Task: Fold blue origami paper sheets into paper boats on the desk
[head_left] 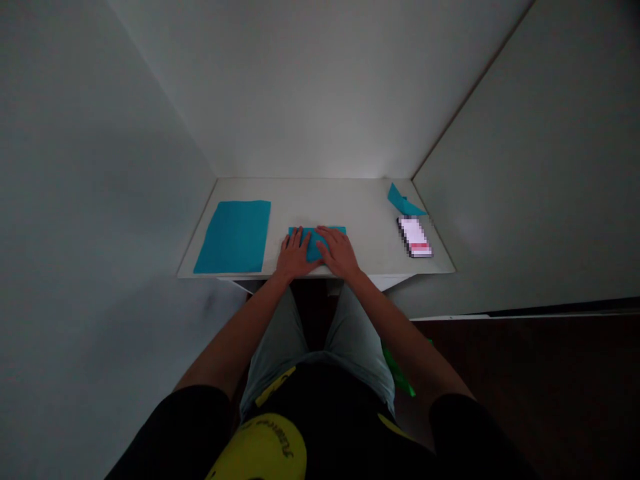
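A folded piece of blue paper (314, 249) lies flat near the front edge of the white table. My left hand (296, 256) rests on its left part, fingers spread. On its right part lies my right hand (339, 252), palm down with the fingers stretched out. Both hands press from above and cover much of the paper, so its folds are partly hidden. To the left is a larger flat blue sheet (234, 237), apart from my hands. A folded blue paper boat (401, 201) sits at the back right.
A phone (415, 237) with a blurred screen lies below the paper boat on the white table (370, 200). Walls enclose the table at the left, back and right. Something green (400, 373) shows low beside my right leg.
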Action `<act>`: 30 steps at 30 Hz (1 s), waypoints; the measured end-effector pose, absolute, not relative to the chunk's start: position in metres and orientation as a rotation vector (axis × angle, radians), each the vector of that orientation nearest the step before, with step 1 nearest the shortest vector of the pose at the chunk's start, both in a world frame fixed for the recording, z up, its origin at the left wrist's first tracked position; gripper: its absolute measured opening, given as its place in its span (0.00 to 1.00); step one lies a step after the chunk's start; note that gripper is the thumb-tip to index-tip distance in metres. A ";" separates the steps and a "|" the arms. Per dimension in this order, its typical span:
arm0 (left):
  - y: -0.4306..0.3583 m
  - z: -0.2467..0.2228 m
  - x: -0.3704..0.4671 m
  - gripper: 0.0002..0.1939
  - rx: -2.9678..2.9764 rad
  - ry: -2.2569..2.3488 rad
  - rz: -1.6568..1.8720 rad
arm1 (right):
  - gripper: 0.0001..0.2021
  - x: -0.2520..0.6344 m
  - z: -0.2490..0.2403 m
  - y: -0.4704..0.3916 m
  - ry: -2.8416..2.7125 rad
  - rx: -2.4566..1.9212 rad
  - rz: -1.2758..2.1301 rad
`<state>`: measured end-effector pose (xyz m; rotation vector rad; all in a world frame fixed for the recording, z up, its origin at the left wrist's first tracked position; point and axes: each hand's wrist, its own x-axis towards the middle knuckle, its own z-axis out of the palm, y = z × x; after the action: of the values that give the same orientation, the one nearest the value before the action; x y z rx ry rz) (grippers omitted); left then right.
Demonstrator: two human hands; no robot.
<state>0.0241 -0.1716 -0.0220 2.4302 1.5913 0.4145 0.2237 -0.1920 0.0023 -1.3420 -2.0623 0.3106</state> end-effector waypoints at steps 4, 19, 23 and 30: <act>-0.172 -0.019 0.023 0.54 2.456 1.584 0.333 | 0.34 0.172 -0.012 -0.170 -2.144 -1.324 0.479; -0.173 -0.014 -0.018 0.59 2.551 1.273 0.314 | 0.29 0.300 -0.035 -0.176 -2.403 -1.427 0.315; -0.184 -0.011 -0.045 0.56 2.586 1.145 0.307 | 0.23 0.303 -0.034 -0.196 -2.398 -1.311 0.331; -0.189 -0.004 -0.057 0.40 2.483 1.155 0.333 | 0.43 0.336 -0.025 -0.218 -2.475 -1.117 0.494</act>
<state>-0.0570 -0.1893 -0.0040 2.4834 1.1548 0.3329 0.3361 -0.2179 -0.0252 -1.1171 -2.4748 0.4940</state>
